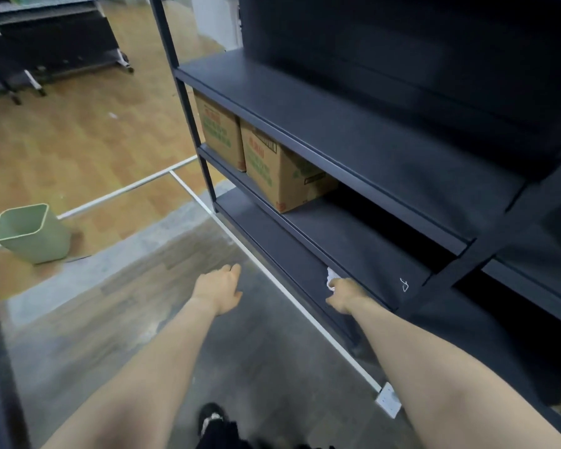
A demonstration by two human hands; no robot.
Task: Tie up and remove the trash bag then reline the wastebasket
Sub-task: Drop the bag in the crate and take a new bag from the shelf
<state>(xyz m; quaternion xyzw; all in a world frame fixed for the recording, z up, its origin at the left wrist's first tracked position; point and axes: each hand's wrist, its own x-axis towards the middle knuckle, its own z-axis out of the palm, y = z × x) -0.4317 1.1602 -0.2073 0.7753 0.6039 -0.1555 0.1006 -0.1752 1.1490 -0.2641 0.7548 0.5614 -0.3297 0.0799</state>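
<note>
Fingers of the right hand point(345, 294) reach under a shelf point(353, 254) edge, touching something white point(331, 278), grip unclear; left hand point(219, 288) fingers hang relaxed; green wastebasket point(31, 233) stands unlined on the floor point(110, 140), well left.

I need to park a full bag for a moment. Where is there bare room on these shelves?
The middle shelf lies bare right of the two cardboard boxes; the upper shelf is bare too. The left end is crowded by boxes.
</note>
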